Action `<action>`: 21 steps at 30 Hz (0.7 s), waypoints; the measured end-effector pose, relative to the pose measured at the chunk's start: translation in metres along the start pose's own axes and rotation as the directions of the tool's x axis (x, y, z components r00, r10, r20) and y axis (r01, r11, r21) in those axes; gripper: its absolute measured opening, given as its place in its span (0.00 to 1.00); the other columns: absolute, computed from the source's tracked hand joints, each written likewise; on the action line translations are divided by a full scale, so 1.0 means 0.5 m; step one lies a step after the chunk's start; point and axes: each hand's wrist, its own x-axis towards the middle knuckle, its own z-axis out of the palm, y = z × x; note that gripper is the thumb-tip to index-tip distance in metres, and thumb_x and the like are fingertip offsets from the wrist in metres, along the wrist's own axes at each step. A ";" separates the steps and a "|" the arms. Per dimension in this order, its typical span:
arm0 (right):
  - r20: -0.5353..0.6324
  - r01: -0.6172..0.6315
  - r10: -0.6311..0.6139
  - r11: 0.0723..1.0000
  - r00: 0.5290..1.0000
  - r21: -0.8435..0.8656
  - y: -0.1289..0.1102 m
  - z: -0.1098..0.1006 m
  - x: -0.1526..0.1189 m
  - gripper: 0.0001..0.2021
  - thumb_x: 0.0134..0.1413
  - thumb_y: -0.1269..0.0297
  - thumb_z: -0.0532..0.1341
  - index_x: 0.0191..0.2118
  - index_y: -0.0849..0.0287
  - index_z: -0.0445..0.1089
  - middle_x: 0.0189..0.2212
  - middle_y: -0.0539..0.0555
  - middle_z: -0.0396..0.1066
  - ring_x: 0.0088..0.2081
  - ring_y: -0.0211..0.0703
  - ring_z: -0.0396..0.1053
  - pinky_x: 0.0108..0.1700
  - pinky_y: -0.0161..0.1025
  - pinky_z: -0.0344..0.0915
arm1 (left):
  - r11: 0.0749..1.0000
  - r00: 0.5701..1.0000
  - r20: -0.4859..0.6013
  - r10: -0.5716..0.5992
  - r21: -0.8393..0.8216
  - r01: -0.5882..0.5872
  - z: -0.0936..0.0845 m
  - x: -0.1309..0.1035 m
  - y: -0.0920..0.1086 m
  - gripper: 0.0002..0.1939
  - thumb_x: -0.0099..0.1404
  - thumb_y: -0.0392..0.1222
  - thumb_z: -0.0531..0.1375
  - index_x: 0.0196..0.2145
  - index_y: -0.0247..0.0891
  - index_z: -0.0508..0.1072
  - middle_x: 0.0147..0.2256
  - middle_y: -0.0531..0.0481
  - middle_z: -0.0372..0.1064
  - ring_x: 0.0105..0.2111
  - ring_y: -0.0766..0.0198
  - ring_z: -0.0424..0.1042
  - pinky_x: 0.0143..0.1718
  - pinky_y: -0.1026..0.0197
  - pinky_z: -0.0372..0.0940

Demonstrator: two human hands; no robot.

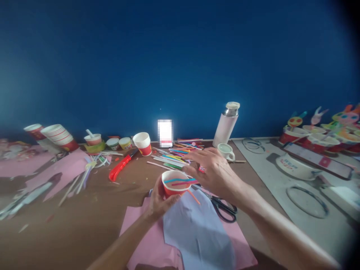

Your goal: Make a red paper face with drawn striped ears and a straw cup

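My left hand (161,200) is wrapped round a red paper cup (171,191) with a white inside, held above blue paper (197,225) and pink paper (140,240). Blue and pink strips (181,181) lie across the cup's mouth, and an orange strip (194,197) sticks out beside it. My right hand (208,167) reaches over the cup's right side, palm down, near a pile of coloured sticks (174,159); whether its fingertips hold anything I cannot make out. Black-handled scissors (225,210) lie under my right forearm.
A red utility knife (120,167), a white-and-red cup (142,144) and stacked cups (60,137) stand or lie to the left. Behind my right hand are a mug (225,152) and a flask (226,123). Farther right are a phone (317,159), a bowl (296,168) and decorated cups (320,142).
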 end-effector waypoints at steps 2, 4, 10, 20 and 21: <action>0.048 -0.090 0.085 0.990 0.995 0.106 0.013 0.009 -0.014 0.16 0.55 0.58 0.61 0.47 0.58 0.69 0.37 0.54 0.75 0.40 0.46 0.71 0.43 0.42 0.60 | 1.000 1.000 -0.013 0.013 -0.016 -0.013 0.001 0.001 -0.001 0.32 0.50 0.46 0.68 0.50 0.38 0.61 0.46 0.42 0.70 0.46 0.51 0.71 0.46 0.52 0.67; 0.106 -0.213 0.195 0.954 0.975 0.211 0.018 0.027 -0.028 0.20 0.52 0.56 0.62 0.49 0.57 0.67 0.38 0.53 0.75 0.39 0.45 0.71 0.42 0.42 0.62 | 0.999 0.999 -0.013 0.038 -0.038 -0.038 0.002 0.003 -0.003 0.32 0.51 0.45 0.68 0.51 0.38 0.62 0.47 0.41 0.69 0.46 0.51 0.70 0.47 0.53 0.67; 0.179 -0.412 0.372 0.788 0.911 0.458 0.017 0.085 -0.049 0.14 0.50 0.57 0.61 0.43 0.56 0.69 0.37 0.50 0.73 0.27 0.36 0.67 0.30 0.34 0.63 | 0.988 0.994 -0.058 0.098 -0.118 -0.104 0.006 0.012 -0.001 0.32 0.51 0.42 0.68 0.51 0.38 0.60 0.47 0.41 0.70 0.46 0.51 0.71 0.47 0.54 0.66; 0.006 -0.192 0.193 0.969 0.981 0.153 0.020 0.105 -0.057 0.06 0.56 0.65 0.57 0.38 0.57 0.70 0.38 0.53 0.74 0.41 0.47 0.70 0.44 0.42 0.59 | 0.996 0.995 -0.063 0.080 -0.044 -0.082 0.009 0.005 -0.015 0.33 0.51 0.41 0.68 0.52 0.36 0.59 0.49 0.40 0.68 0.48 0.52 0.69 0.49 0.54 0.65; -0.001 -0.172 0.174 0.978 0.985 0.115 0.020 0.105 -0.058 0.06 0.56 0.65 0.58 0.39 0.57 0.70 0.38 0.53 0.74 0.41 0.47 0.70 0.45 0.43 0.58 | 0.996 0.995 -0.063 0.080 -0.024 -0.081 0.008 0.005 -0.018 0.33 0.52 0.41 0.68 0.52 0.36 0.60 0.49 0.40 0.68 0.48 0.51 0.69 0.49 0.53 0.65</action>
